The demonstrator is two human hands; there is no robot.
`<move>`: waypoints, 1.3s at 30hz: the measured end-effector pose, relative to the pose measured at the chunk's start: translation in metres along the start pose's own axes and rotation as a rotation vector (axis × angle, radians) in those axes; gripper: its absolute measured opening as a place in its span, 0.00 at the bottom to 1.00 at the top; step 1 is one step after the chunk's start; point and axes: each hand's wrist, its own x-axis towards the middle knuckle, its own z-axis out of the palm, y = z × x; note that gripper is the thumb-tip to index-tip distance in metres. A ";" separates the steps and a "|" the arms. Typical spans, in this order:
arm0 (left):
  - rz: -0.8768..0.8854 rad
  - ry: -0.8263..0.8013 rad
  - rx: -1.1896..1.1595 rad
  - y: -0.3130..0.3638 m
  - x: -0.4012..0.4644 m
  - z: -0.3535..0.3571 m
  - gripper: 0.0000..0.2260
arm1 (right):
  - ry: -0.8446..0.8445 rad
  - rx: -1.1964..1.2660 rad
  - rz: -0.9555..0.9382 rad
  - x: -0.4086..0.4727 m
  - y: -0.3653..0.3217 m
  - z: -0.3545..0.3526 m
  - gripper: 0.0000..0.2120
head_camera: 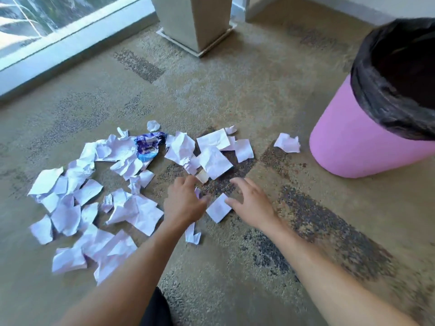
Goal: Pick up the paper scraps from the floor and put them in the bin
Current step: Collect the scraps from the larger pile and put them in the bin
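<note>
Several white paper scraps (98,208) lie scattered over the carpet, mostly left of centre. A blue and purple wrapper (148,144) sits among them. One flat scrap (219,209) lies between my hands. My left hand (186,201) hovers low over the floor with a small scrap showing at its fingertips; whether it grips it is unclear. My right hand (251,201) is spread open, its fingers at the edge of the flat scrap. The pink bin (348,142) with a black liner stands at the right, and a single scrap (287,143) lies just left of it.
A pale square planter base (195,27) stands at the back centre. A glass window with a white frame (70,43) runs along the left. The carpet (235,90) is beige with dark patches, and a wall skirting is at the back right.
</note>
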 end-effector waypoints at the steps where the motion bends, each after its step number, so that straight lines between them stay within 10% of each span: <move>1: -0.037 -0.046 0.084 -0.013 -0.009 0.007 0.30 | -0.060 -0.011 0.026 0.000 0.002 0.012 0.27; 7: -0.008 -0.099 0.189 -0.034 -0.029 0.036 0.39 | -0.089 -0.208 0.046 0.008 0.001 0.044 0.32; 17: 0.128 -0.107 -0.101 -0.045 -0.015 0.041 0.06 | -0.037 -0.064 0.086 0.014 -0.008 0.055 0.21; 24: -0.109 -0.121 -0.603 -0.056 -0.004 0.017 0.13 | 0.056 0.278 0.217 0.020 -0.007 0.045 0.14; 31: 0.181 -0.305 -0.073 -0.061 -0.020 0.020 0.07 | 0.124 0.386 0.264 0.013 -0.011 0.030 0.16; 35: 0.264 -0.315 0.197 -0.066 -0.037 0.032 0.33 | 0.134 0.429 0.307 0.009 -0.014 0.019 0.12; 39: 0.370 -0.279 0.344 -0.067 -0.038 0.040 0.22 | 0.192 0.455 0.331 0.006 -0.015 0.018 0.11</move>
